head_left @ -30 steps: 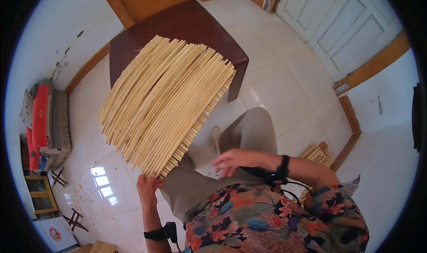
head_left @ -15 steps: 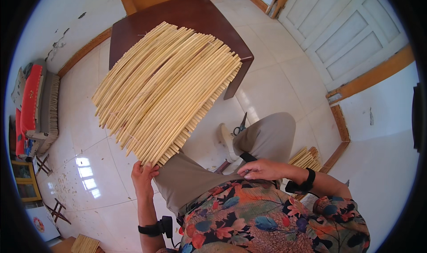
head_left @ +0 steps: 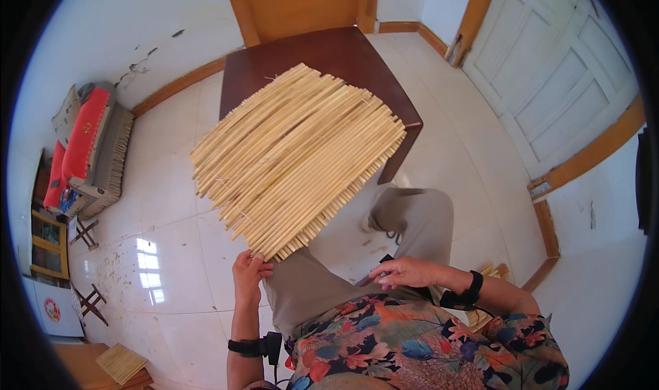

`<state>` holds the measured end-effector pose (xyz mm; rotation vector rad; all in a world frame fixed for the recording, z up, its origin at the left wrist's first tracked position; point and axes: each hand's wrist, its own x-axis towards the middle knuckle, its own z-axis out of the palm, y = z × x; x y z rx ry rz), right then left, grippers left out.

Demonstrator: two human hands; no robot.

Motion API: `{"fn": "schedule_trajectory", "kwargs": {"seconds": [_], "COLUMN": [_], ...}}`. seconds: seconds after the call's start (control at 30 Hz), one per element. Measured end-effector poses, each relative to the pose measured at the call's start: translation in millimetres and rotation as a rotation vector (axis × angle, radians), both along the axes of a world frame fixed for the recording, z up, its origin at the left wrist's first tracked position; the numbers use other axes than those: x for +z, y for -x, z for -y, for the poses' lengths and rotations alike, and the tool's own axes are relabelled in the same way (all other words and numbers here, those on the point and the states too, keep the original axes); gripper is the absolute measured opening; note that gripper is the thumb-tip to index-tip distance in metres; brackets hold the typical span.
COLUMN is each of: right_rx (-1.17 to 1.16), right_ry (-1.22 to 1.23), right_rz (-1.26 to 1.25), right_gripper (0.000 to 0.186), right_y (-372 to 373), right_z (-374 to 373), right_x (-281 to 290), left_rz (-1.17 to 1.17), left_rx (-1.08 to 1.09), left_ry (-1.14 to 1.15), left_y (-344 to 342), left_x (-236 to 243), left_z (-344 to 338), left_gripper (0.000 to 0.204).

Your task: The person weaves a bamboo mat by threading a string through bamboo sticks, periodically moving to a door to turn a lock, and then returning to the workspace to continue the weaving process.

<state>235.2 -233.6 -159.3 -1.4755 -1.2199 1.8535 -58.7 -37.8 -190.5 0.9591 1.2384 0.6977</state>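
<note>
A layered mat of pale reed sticks [head_left: 295, 160], tied with thin string, lies on the dark red-brown table [head_left: 274, 67] and reaches over its near edge toward my left thigh. At its nearest corner my left hand [head_left: 251, 275] is closed, thumb and fingers pinching the stick ends. Above my lap my right hand [head_left: 406, 273] is curled, apart from the mat. A dark, narrow piece [head_left: 365, 280] shows by its fingertips; its kind is not clear, and the palm side is hidden.
Bundled sticks [head_left: 489, 280] lie right of my hip. Dark loops, perhaps scissors handles [head_left: 394, 238], show by my shoe. A small stick mat [head_left: 122, 362] rests on a wooden surface at lower left. Folding stools [head_left: 90, 304] and a red-covered sofa [head_left: 88, 133] stand left.
The whole view has shifted, so the scene sits further right and lower. My left hand keeps its pinch on the mat's corner. My right hand has lifted slightly from my lap.
</note>
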Motion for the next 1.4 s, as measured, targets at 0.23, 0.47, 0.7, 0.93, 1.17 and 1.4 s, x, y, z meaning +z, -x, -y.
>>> {"fn": "schedule_trajectory", "kwargs": {"seconds": [0.23, 0.47, 0.7, 0.93, 1.17, 1.4], "right_rx": [-0.479, -0.747, -0.821, -0.803, -0.646, -0.503], "right_ry": [0.120, 0.050, 0.038, 0.135, 0.224, -0.140], "right_rz": [-0.344, -0.566, -0.797, -0.988, -0.914, -0.335], "right_gripper": [0.043, 0.044, 0.036, 0.018, 0.015, 0.023], "right_y": [-3, -2, 1, -3, 1, -15], "right_z": [-77, -121, -136, -126, -119, -114], "right_x": [-38, -64, -59, -52, -23, -22], "left_rz": [-0.255, -1.120, -1.012, -1.165, -1.145, -1.105], "left_rx": [-0.127, -0.352, -0.779, -0.727, -0.749, -0.707], "left_ry": [-0.086, -0.872, -1.137, -1.308, -1.333, -1.472], "left_y": [-4, -29, -109, -152, -131, -115], "left_x": [5, 34, 30, 6, 35, 62], "left_z": [4, 30, 27, 2, 5, 0], "left_gripper": [0.039, 0.051, 0.071, 0.049, 0.050, 0.046]}}
